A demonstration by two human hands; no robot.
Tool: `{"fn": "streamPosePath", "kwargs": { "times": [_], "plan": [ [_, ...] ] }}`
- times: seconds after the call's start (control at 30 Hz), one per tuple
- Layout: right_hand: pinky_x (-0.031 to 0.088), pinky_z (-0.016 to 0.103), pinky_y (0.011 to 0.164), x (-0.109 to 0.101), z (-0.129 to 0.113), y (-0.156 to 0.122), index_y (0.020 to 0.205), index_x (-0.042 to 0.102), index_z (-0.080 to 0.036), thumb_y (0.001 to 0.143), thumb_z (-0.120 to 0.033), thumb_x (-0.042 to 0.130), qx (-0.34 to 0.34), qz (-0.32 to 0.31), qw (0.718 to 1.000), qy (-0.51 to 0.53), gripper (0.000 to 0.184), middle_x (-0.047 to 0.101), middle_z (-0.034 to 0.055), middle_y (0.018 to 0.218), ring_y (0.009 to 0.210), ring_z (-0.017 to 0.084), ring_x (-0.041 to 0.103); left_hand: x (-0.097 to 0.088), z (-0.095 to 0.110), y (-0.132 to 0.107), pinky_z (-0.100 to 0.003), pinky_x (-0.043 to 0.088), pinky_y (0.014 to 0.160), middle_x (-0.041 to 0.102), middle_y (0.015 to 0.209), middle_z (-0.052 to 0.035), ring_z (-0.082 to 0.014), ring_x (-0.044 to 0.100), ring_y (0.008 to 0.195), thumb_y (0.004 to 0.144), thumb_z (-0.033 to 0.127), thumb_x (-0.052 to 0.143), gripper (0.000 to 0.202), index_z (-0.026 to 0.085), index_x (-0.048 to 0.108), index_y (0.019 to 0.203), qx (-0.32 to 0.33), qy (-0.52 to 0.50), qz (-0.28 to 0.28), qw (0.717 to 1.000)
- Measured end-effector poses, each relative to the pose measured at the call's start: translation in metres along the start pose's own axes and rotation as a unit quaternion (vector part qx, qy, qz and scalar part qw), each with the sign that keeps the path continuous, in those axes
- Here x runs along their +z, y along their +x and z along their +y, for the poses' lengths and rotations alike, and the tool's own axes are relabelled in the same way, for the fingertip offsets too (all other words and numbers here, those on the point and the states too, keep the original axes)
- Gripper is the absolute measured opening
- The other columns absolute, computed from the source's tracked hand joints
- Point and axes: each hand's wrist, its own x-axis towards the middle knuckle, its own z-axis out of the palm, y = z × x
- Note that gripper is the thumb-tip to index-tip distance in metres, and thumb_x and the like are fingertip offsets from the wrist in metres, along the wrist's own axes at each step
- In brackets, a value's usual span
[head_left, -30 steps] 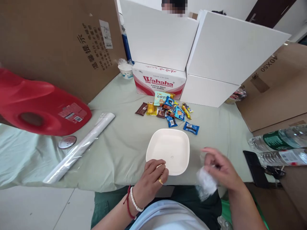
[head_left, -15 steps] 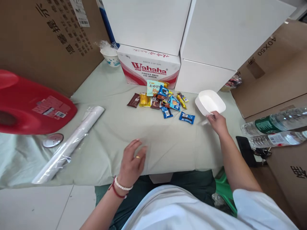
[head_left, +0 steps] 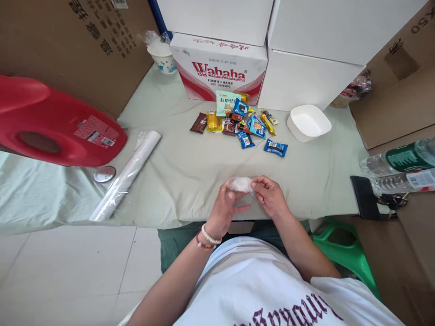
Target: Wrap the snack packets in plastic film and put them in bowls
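Above the front of the table, a crumpled piece of clear plastic (head_left: 242, 184) stretches between my two hands. My left hand (head_left: 224, 206) grips its left end between thumb and fingertips, the lower fingers sticking out. The right end is pinched by my right hand (head_left: 270, 195). Further back lies a pile of wrapped snacks: a blue packet (head_left: 275, 148) lies closest to my hands, a brown cocoa packet (head_left: 229, 126) and a yellow packet (head_left: 213, 121) behind it, with a pale green pouch (head_left: 226, 103) leaning at the rear. A white square bowl (head_left: 309, 122) stands upright right of the snacks.
A red jug (head_left: 61, 122), a round lid (head_left: 104, 174) and a plastic-wrapped white roll (head_left: 125, 176) are at left. A Wahaba carton (head_left: 220, 68) and white boxes (head_left: 312, 72) line the back. Bottles (head_left: 408, 158) and a black phone (head_left: 364, 197) lie at right.
My right hand has let go of the white bowl and moved left to the plastic. My left hand has moved right and up. The camera view has shifted.
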Motion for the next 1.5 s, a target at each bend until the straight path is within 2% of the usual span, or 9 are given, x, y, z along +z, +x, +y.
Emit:
{"fn": "streamPosePath", "kwargs": {
  "times": [0.2, 0.3, 0.43, 0.57, 0.9, 1.07, 1.23, 1.37, 1.5],
  "plan": [
    [0.037, 0.025, 0.054, -0.014, 0.001, -0.011, 0.088, 0.074, -0.023, 0.078, -0.052, 0.082, -0.1, 0.004, 0.982, -0.16, 0.032, 0.06, -0.0029, 0.068, 0.059, 0.012, 0.046, 0.004, -0.008, 0.033, -0.026, 0.059, 0.078, 0.07, 0.092, 0.0008, -0.0137, 0.067, 0.087, 0.055, 0.027, 0.1, 0.051, 0.017, 0.068, 0.092, -0.043, -0.041, 0.066, 0.996],
    [0.044, 0.026, 0.061, -0.027, -0.005, -0.012, 0.09, 0.073, -0.024, 0.078, -0.056, 0.083, -0.102, 0.028, 0.981, -0.162, 0.035, 0.065, -0.0005, 0.078, 0.069, 0.014, 0.052, -0.007, -0.009, 0.032, -0.026, 0.058, 0.079, 0.072, 0.092, 0.0006, -0.0135, 0.068, 0.086, 0.059, 0.032, 0.099, 0.046, 0.018, 0.072, 0.093, -0.021, -0.049, 0.085, 0.995],
    [0.055, 0.031, 0.077, -0.027, -0.006, -0.011, 0.11, 0.072, -0.028, 0.077, -0.065, 0.081, -0.024, 0.004, 0.996, -0.085, 0.051, 0.072, 0.0037, 0.106, 0.093, 0.019, 0.064, -0.013, -0.008, 0.02, -0.033, 0.058, 0.088, 0.077, 0.111, -0.0082, -0.0214, 0.071, 0.102, 0.075, 0.048, 0.088, 0.046, 0.019, 0.077, 0.11, 0.005, -0.02, 0.016, 1.0],
    [0.051, 0.028, 0.064, -0.019, -0.001, -0.004, 0.097, 0.074, -0.023, 0.066, -0.062, 0.09, 0.054, -0.044, 0.996, -0.053, 0.052, 0.069, 0.0007, 0.079, 0.071, 0.016, 0.06, -0.018, -0.013, 0.018, -0.037, 0.055, 0.1, 0.074, 0.127, -0.0088, -0.025, 0.068, 0.118, 0.079, 0.053, 0.084, 0.055, 0.025, 0.075, 0.124, 0.026, 0.031, 0.006, 0.999],
    [0.043, 0.024, 0.059, -0.046, -0.01, 0.006, 0.086, 0.067, -0.024, 0.074, -0.054, 0.085, -0.106, 0.11, 0.988, -0.033, 0.037, 0.06, -0.0032, 0.075, 0.066, 0.012, 0.052, -0.038, -0.004, 0.028, -0.021, 0.04, 0.054, 0.065, 0.072, 0.0018, -0.0086, 0.05, 0.06, 0.069, 0.048, 0.089, 0.037, 0.02, 0.08, 0.091, 0.063, 0.111, 0.116, 0.985],
    [0.046, 0.026, 0.059, -0.05, -0.015, 0.006, 0.088, 0.055, -0.027, 0.076, -0.062, 0.08, -0.103, 0.113, 0.988, -0.01, 0.045, 0.068, -0.001, 0.091, 0.07, 0.014, 0.057, -0.034, 0.01, 0.023, -0.031, 0.052, 0.084, 0.07, 0.105, -0.0067, -0.0201, 0.065, 0.1, 0.076, 0.038, 0.084, 0.018, 0.024, 0.081, 0.087, 0.183, 0.221, 0.074, 0.955],
    [0.032, 0.026, 0.05, -0.041, -0.01, 0.004, 0.09, 0.054, -0.027, 0.083, -0.066, 0.074, -0.138, 0.112, 0.983, -0.05, 0.045, 0.064, -0.0038, 0.075, 0.051, 0.011, 0.039, -0.031, 0.013, 0.018, -0.048, 0.04, 0.116, 0.064, 0.134, -0.0113, -0.0356, 0.045, 0.146, 0.076, 0.042, 0.08, 0.025, 0.022, 0.067, 0.069, 0.177, 0.198, -0.063, 0.962],
    [0.03, 0.027, 0.049, -0.038, -0.009, 0.003, 0.092, 0.055, -0.027, 0.088, -0.064, 0.071, -0.159, 0.088, 0.981, -0.067, 0.041, 0.063, -0.0045, 0.071, 0.05, 0.011, 0.036, -0.027, 0.008, 0.014, -0.041, 0.053, 0.092, 0.067, 0.127, -0.0123, -0.025, 0.066, 0.101, 0.079, 0.053, 0.078, 0.036, 0.021, 0.063, 0.082, 0.1, 0.131, -0.132, 0.977],
    [0.033, 0.027, 0.05, -0.05, -0.014, 0.003, 0.093, 0.055, -0.028, 0.089, -0.065, 0.07, -0.187, 0.128, 0.97, -0.088, 0.04, 0.061, -0.0046, 0.072, 0.052, 0.012, 0.039, -0.03, 0.009, 0.01, -0.025, 0.045, 0.062, 0.07, 0.108, -0.0072, -0.0096, 0.05, 0.064, 0.075, 0.049, 0.086, 0.056, 0.023, 0.065, 0.119, 0.039, 0.212, -0.124, 0.969]
  ]
}}
